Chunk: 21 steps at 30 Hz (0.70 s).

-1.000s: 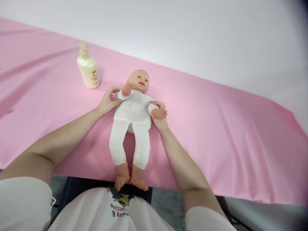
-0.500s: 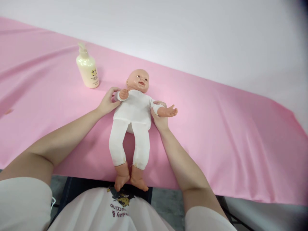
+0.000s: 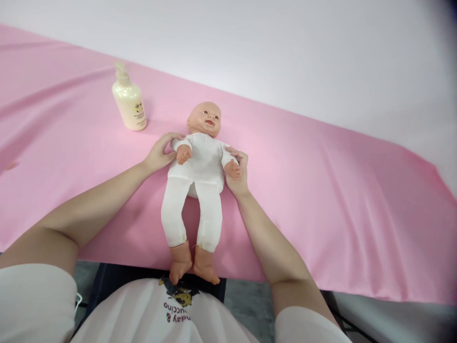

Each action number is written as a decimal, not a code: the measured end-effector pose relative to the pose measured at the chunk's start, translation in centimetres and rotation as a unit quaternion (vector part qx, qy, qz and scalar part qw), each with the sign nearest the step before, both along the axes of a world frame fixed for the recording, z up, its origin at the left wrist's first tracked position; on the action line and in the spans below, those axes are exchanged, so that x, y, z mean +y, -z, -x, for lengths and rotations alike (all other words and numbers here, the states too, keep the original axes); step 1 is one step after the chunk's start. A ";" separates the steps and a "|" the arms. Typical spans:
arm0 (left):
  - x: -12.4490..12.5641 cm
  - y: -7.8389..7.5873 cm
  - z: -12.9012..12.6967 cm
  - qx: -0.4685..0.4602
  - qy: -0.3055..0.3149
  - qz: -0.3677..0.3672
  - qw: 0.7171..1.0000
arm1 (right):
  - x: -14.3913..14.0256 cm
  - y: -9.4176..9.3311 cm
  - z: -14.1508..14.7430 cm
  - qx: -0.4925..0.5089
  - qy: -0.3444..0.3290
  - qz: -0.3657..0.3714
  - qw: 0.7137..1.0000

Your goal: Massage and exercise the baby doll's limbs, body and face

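A baby doll [image 3: 200, 155] with a white cloth body lies on its back in the middle of the head view, its head away from me and its feet at the table's near edge. My left hand [image 3: 160, 151] is closed around the doll's arm on the left, fingers at the sleeve near the shoulder. On the other side my right hand [image 3: 238, 177] grips the doll's other arm, with fingers over the sleeve and the palm partly hidden behind the doll's hand. Both doll arms are bent in toward its body.
A cream pump bottle [image 3: 130, 105] stands upright beyond my left hand. Pink cloth [image 3: 303, 190] with folds at both sides covers the table. A white surface [image 3: 250, 43] rises behind it. A small brownish spot [image 3: 12, 166] shows at the far left.
The doll's arm on the right has swung from outstretched to bent inward, with my right hand on it. The other doll arm has turned downward a little. The bottle has stayed put.
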<state>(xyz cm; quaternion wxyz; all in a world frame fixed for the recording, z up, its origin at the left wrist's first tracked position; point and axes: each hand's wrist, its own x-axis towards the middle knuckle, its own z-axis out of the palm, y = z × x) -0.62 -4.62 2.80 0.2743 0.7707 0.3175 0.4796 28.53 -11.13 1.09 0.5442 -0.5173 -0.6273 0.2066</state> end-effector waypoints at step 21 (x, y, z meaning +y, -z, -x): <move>2.1 2.7 0.0 -0.097 -0.079 0.001 0.992 | 0.0 0.6 -0.2 0.089 0.036 -0.049 0.994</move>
